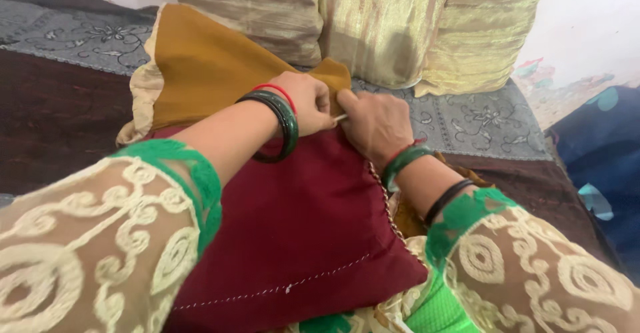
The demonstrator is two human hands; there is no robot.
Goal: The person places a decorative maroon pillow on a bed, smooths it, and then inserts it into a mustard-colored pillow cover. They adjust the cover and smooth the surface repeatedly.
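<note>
A dark red cushion [300,226] with a beaded edge lies on my lap. A mustard-yellow cover [207,66] with a cream border sits over its far end. My left hand [308,101], with green and red bangles on the wrist, pinches the edge of the mustard cover where it meets the red cushion. My right hand [375,123], also bangled, grips the same edge right beside it. A small pale piece, perhaps a zip pull or the cover's edge, shows between the two hands. Both hands touch each other at the fingertips.
Three striped golden pillows [380,20] lean against the wall behind. A grey floral bedspread [480,123] with a maroon part [47,120] covers the bed. Blue patterned fabric [600,160] lies at the right edge. My lace sleeves fill the lower corners.
</note>
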